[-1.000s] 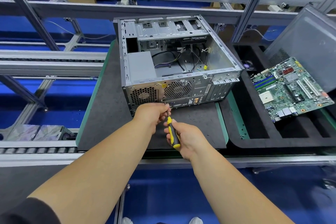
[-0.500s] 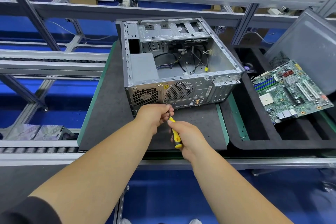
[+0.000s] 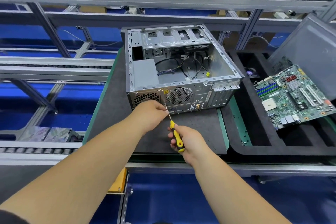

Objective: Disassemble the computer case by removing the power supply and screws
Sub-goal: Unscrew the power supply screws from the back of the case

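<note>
An open metal computer case (image 3: 220, 63) lies on its side on a black mat (image 3: 111, 111), its rear panel facing me. The grey power supply (image 3: 145, 73) sits inside at the left rear corner, with loose cables beside it. My right hand (image 3: 189, 142) grips the yellow and black handle of a screwdriver (image 3: 176, 135). Its tip meets the rear panel at the lower right of the power supply grille. My left hand (image 3: 154, 112) pinches the screwdriver shaft near the tip, against the panel. The screw itself is hidden by my fingers.
A green motherboard (image 3: 294, 96) leans in a black foam tray (image 3: 258, 149) to the right, with a grey side panel (image 3: 309, 49) propped behind it. Small loose screws lie on the green strip (image 3: 241, 129) by the tray. Aluminium conveyor rails (image 3: 54, 67) run along the left and the far side.
The screwdriver handle has swung between the frames while its tip stays at the same spot on the rear panel. My left hand keeps its place at the tip. The view has shifted slightly.
</note>
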The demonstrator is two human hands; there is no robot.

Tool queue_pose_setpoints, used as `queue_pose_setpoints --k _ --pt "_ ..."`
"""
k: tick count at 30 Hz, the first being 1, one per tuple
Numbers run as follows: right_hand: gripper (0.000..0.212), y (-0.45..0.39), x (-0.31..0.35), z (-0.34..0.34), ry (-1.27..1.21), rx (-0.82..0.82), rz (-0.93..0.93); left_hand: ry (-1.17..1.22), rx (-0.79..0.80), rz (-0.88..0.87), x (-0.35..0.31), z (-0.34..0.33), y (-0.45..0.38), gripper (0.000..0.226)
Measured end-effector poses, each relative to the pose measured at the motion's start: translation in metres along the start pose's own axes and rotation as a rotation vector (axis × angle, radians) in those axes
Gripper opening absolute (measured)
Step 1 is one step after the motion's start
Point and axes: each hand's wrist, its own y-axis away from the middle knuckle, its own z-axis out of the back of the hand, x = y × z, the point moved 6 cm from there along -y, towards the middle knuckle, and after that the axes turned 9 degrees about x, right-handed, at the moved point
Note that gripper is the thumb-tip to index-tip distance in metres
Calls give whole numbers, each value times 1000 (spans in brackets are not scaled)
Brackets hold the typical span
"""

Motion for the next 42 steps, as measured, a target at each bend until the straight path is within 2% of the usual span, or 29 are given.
queue_pose_setpoints --k 4,7,10,12,14,19,21,26,30,35,42 --pt "29 3 1 4 27 -16 -12 -35 -2 -154 -29 11 6 15" --pt "29 4 0 7 39 -19 -15 -31 -93 -351 -64 32 11 17" --pt "29 4 0 8 50 -10 -18 -63 -209 -451 -90 54 4 15" --pt "29 2 1 8 64 -16 -30 -154 -247 -434 -101 63 -10 15" --pt "30 0 1 10 75 -34 -36 -232 -180 -358 -106 62 -30 22" --pt "31 -4 -1 16 86 -69 -50 -549 258 -169 -97 28 -64 54" --pt "31 -5 -2 18 88 -78 -74 -599 333 -102 -89 21 -66 67" --pt "32 -6 -4 20 119 -91 -105 -570 194 -134 -91 29 -67 73" --pt "31 -5 -5 18 110 -87 -103 -536 212 -135 -92 31 -67 64" --pt "31 -3 0 16 108 -93 -112 -546 230 -91 -97 26 -69 66" --pt "31 -4 -1 16 110 -89 -100 -697 174 -188 -92 30 -72 59"
